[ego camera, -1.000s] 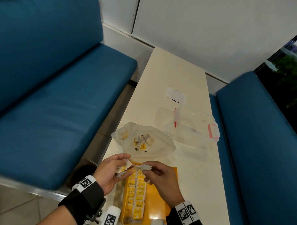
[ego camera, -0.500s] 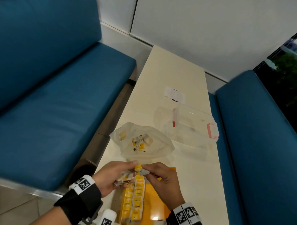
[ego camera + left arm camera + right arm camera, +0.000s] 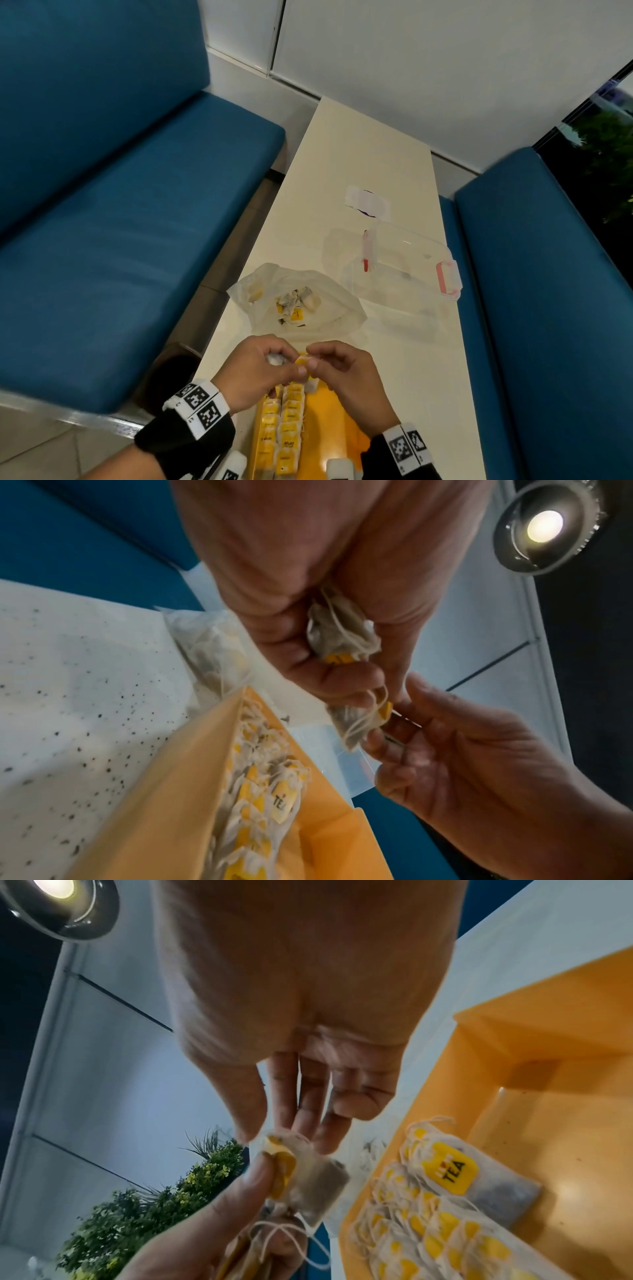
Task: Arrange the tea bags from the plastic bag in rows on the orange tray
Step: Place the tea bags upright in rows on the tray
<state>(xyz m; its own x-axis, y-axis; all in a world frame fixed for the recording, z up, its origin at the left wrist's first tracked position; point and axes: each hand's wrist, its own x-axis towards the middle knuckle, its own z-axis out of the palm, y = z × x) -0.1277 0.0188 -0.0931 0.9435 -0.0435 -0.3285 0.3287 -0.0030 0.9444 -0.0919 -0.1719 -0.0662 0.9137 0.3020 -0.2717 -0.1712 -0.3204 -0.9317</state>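
Observation:
Over the far end of the orange tray (image 3: 334, 421) my two hands meet. My left hand (image 3: 295, 363) grips a small bunch of tea bags (image 3: 342, 631) in its palm. Its thumb and fingers also pinch a single tea bag (image 3: 308, 1175) with a yellow tag. My right hand (image 3: 313, 358) pinches the same tea bag (image 3: 354, 723) from the other side. Two rows of tea bags (image 3: 284, 421) lie along the tray's left part. The plastic bag (image 3: 329, 308) lies open just beyond the tray, with a few tea bags (image 3: 294, 306) inside.
A clear lidded container (image 3: 407, 270) with pink clasps sits on the white table (image 3: 359, 150) to the right of the bag. A white paper slip (image 3: 366, 200) lies farther back. Blue benches (image 3: 120, 222) flank the table on both sides.
My hands have come together: a second ago they were a little apart, each with its own tea bags, and now both pinch one tea bag between them.

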